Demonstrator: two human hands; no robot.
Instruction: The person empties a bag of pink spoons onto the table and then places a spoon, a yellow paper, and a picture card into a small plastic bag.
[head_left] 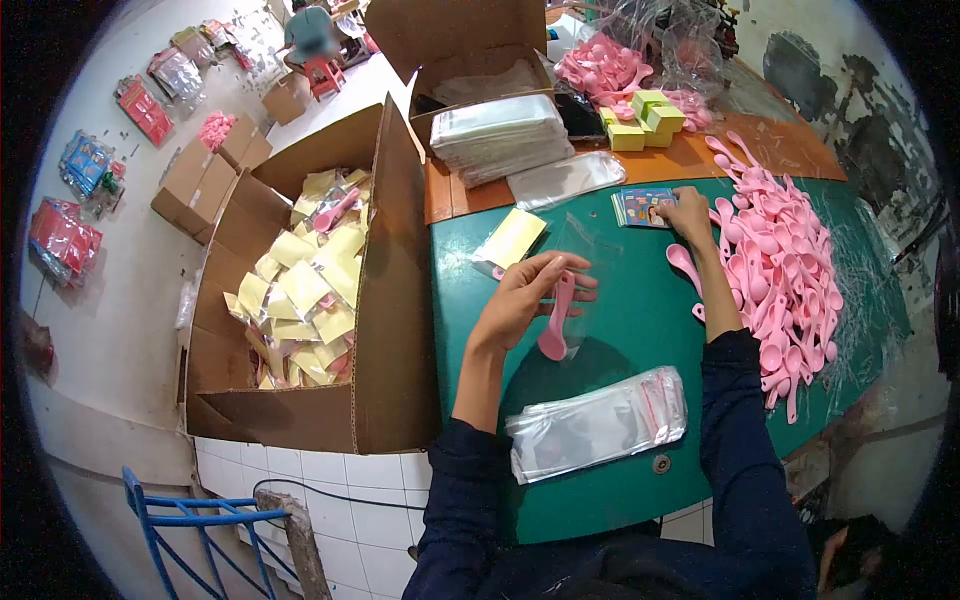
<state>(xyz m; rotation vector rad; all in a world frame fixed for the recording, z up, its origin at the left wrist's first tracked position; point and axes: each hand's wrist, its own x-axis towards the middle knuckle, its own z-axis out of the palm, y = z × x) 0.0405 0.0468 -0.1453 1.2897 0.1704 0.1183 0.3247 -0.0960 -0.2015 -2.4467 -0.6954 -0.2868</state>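
Note:
My left hand point(540, 290) is closed on a clear plastic bag point(590, 255) with a pink spoon point(557, 325) in or against it; which of the two cannot be told. My right hand point(688, 215) has its fingers on a small stack of printed cards point(640, 207) near the back of the green table point(620, 300). A packed yellow card point(515, 237) lies behind my left hand. Nearer to me is a pile of flat clear bags point(600, 420). A large heap of pink spoons point(775, 260) spreads to the right of my right hand.
At the left stands an open cardboard box point(398, 300) holding many yellow-card packets point(310, 280). Behind the table are stacked clear bags point(500, 135), yellow card blocks point(650, 118), more pink spoons point(605, 68) and another open box point(460, 40). A person point(312, 35) sits far back.

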